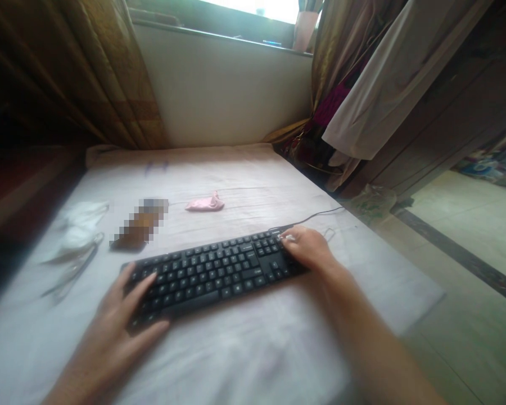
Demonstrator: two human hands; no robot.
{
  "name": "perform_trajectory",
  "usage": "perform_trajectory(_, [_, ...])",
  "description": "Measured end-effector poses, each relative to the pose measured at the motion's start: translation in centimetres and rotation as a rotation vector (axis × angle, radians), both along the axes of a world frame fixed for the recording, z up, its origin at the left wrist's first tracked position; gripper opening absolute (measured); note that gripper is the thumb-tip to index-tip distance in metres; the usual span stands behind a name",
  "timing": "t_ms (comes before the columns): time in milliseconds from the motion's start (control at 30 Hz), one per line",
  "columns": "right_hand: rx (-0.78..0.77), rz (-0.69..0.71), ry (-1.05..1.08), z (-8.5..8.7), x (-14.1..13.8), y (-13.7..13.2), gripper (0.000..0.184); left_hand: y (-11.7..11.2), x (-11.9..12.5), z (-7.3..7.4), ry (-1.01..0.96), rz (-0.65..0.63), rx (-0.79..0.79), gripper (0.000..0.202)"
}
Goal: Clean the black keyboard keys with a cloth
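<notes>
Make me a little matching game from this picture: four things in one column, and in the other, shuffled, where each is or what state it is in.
Things:
1. Long black rectangular keyboard
2. Small pink cloth-like bundle
3. Bare left hand
4. Bare right hand

Places and states:
A. At one end of the keyboard, a small whitish scrap by its fingertips
B. Between the two hands
C. Fingers spread at one end of the keyboard
D. Lying beyond the keyboard, touched by neither hand

Pairs: 1-B, 2-D, 3-C, 4-A

Lt: window [253, 8] glare, top | upper corners dim | fg blurry | mid-L pixelated
</notes>
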State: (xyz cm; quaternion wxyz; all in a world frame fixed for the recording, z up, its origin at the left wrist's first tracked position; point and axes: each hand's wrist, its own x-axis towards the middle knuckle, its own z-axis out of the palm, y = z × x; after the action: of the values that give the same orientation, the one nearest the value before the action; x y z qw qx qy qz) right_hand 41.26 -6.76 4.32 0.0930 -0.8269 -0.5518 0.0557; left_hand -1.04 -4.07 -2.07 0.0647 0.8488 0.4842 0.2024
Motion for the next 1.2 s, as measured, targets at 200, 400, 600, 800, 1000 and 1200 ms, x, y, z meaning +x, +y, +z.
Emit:
perform_trajectory(200, [0.030, 0.008, 0.041, -0.5, 0.2, -2.4, 0.022, 0.2, -0.1, -0.2, 0.002, -0.026, 0.014, 0.075])
perform_trajectory(400, [0.092, 0.041, 0.110, -1.0, 0.2, -5.0, 0.021, 0.0, 0.2, 0.0, -0.016, -0.022, 0.025, 0.073])
perform_trajectory(600, [0.129, 0.070, 0.169, -1.2, 0.1, -6.9, 0.022, 0.1, 0.3, 0.0, -0.025, -0.022, 0.035, 0.073])
perform_trajectory(800, [0.126, 0.132, 0.263, -0.8, 0.9, -8.6, 0.018, 0.1, 0.4, 0.1, -0.023, -0.027, 0.053, 0.073])
perform_trajectory(1000, [0.228, 0.193, 0.253, 1.2, 0.1, -6.3, 0.019, 0.0, 0.3, 0.0, -0.031, -0.025, 0.060, 0.074])
perform_trajectory(1200, [0.173, 0.071, 0.064, 0.5, -2.0, -0.2, 0.022, 0.1, 0.3, 0.0, -0.036, -0.022, 0.057, 0.074])
